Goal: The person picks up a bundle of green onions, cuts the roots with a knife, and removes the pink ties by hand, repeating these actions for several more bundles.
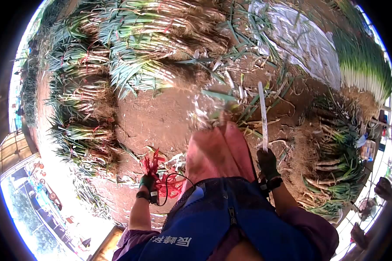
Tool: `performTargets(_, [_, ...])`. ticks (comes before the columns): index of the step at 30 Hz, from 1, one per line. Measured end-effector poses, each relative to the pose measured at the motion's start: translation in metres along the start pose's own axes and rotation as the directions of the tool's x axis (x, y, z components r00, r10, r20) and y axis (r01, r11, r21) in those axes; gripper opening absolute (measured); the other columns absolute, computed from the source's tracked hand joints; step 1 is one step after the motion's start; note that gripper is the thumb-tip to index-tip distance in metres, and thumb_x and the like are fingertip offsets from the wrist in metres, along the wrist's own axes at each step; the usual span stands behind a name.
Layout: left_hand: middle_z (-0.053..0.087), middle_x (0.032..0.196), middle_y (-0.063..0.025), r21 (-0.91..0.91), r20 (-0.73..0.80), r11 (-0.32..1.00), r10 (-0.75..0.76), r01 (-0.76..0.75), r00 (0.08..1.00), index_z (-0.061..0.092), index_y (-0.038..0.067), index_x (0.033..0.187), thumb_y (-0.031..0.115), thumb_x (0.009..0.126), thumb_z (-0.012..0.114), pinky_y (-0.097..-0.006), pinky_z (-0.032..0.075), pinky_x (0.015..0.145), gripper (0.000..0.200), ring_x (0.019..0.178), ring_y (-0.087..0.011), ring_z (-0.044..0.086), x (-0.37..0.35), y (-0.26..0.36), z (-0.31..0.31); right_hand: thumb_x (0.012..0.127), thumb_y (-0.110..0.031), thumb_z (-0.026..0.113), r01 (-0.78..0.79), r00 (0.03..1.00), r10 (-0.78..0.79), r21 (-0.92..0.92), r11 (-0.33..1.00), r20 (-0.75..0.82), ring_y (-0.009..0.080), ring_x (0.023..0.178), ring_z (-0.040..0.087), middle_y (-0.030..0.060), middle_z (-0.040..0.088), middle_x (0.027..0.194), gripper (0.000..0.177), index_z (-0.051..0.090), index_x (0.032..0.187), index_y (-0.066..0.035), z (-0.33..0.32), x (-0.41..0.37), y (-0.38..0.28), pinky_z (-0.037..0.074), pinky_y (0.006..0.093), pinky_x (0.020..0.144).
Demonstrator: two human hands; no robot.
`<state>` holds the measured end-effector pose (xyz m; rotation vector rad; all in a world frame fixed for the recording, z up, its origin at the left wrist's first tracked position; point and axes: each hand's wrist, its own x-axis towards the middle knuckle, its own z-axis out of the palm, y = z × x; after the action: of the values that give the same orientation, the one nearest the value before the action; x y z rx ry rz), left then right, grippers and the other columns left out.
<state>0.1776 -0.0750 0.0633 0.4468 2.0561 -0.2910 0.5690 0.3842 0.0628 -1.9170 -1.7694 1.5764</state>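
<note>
My left hand (148, 182), in a dark green glove, is closed around a bunch of red tie strips (151, 165). More red strips hang down beside it, toward my pink apron (215, 152). My right hand (268, 164), also in a dark glove, grips the lower end of a long, flat, whitish stick (262, 114), which points away from me over the dirt floor. Its surface looks speckled or marked. Right of this hand lies a pile of loose green onions (331, 169), their roots facing me.
Tied bundles of green onions (139, 39) lie in rows ahead, with another column of bundles (87, 100) at left. A white plastic sheet (300, 43) is spread at far right, beside upright green onions (363, 69). Trimmed leaves (217, 95) litter the dirt floor (148, 115).
</note>
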Motion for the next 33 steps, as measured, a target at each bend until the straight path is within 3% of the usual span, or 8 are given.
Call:
performTargets(3, [0.067,0.092,-0.0205,-0.451,0.131,0.86,-0.202,0.24,0.971,0.064,0.011,0.107,0.039,0.086,0.054,-0.0462,0.054,0.067,0.037,0.083,-0.0381,0.065,-0.018,0.088,-0.069,0.086,-0.019,0.059,-0.338,0.937,0.288,0.299,0.892,0.2,0.0103,0.044,0.043,-0.0045,0.04,0.056,0.011,0.051,0.079,-0.015,-0.003,0.021,-0.032,0.034,0.0261,0.038])
performTargets(5, [0.068,0.083,-0.0169,0.183,-0.085,0.96,0.231,-0.212,0.969,0.066,0.005,0.099,0.034,0.086,0.062,-0.0396,0.053,0.059,0.033,0.072,-0.0274,0.067,0.03,0.074,-0.056,0.086,-0.018,0.059,-0.386,0.921,0.346,0.286,0.877,0.181,0.01,0.043,0.041,-0.0048,0.039,0.056,0.016,0.047,0.076,-0.016,0.0,0.043,-0.029,0.032,0.0262,0.036])
performTargets(6, [0.065,0.074,-0.0131,-0.06,-0.12,0.977,0.197,-0.206,0.973,0.065,0.007,0.096,0.035,0.087,0.06,-0.037,0.051,0.055,0.03,0.067,-0.0234,0.066,0.037,0.077,-0.061,0.087,-0.017,0.059,-0.369,0.926,0.332,0.254,0.894,0.178,0.0098,0.042,0.04,-0.0049,0.038,0.056,0.019,0.045,0.075,-0.017,0.004,0.054,-0.031,0.031,0.0262,0.035])
performTargets(8, [0.064,0.068,-0.0084,-0.483,-0.094,0.87,0.066,-0.103,0.993,0.064,0.009,0.094,0.033,0.086,0.061,-0.0332,0.049,0.052,0.025,0.064,-0.0177,0.065,0.036,0.113,-0.09,0.087,-0.018,0.06,0.469,0.879,-0.41,-0.289,0.835,0.243,0.0124,0.038,0.038,-0.0037,0.037,0.054,0.019,0.045,0.075,-0.015,0.007,0.093,0.005,0.032,0.0284,0.035])
performTargets(12, [0.068,0.086,-0.0031,-0.792,0.007,0.61,0.072,-0.038,0.997,0.066,0.005,0.1,0.02,0.083,0.068,-0.0303,0.05,0.064,0.023,0.077,-0.0126,0.063,0.046,0.154,-0.124,0.089,-0.022,0.061,-0.495,0.857,0.351,0.413,0.764,0.378,0.0134,0.041,0.04,-0.0013,0.041,0.058,0.021,0.046,0.078,-0.011,0.031,0.128,-0.092,0.036,0.0307,0.04])
performTargets(15, [0.068,0.087,-0.0089,-0.93,-0.078,0.35,0.116,-0.114,0.99,0.064,0.007,0.1,0.029,0.092,0.057,-0.0359,0.051,0.07,0.024,0.08,-0.0198,0.064,0.067,0.159,-0.099,0.089,-0.021,0.062,-0.44,0.855,0.294,0.297,0.847,0.428,0.0122,0.043,0.041,-0.0006,0.043,0.058,0.022,0.047,0.079,-0.01,0.068,0.149,-0.167,0.036,0.0293,0.041])
performTargets(19, [0.064,0.092,-0.0276,-0.222,-0.018,0.973,0.059,-0.062,0.998,0.063,0.003,0.1,0.037,0.087,0.052,-0.0516,0.049,0.077,0.039,0.093,-0.0443,0.061,0.084,0.153,-0.117,0.089,-0.027,0.063,-0.255,0.837,0.135,0.161,0.953,0.53,0.0104,0.052,0.052,0.0001,0.057,0.069,0.019,0.058,0.087,-0.009,0.141,0.197,-0.212,0.043,0.0259,0.047])
performTargets(33, [0.068,0.088,-0.0169,-0.324,0.025,0.902,0.309,-0.285,0.951,0.06,0.021,0.113,0.028,0.081,0.056,-0.0478,0.052,0.068,0.033,0.08,-0.0369,0.066,0.19,0.084,-0.158,0.089,-0.033,0.059,-0.232,0.871,0.037,0.344,0.91,0.49,0.0213,0.103,0.06,0.0125,0.062,0.122,0.048,0.055,0.123,0.0,0.512,0.352,-0.273,0.049,0.0311,0.083])
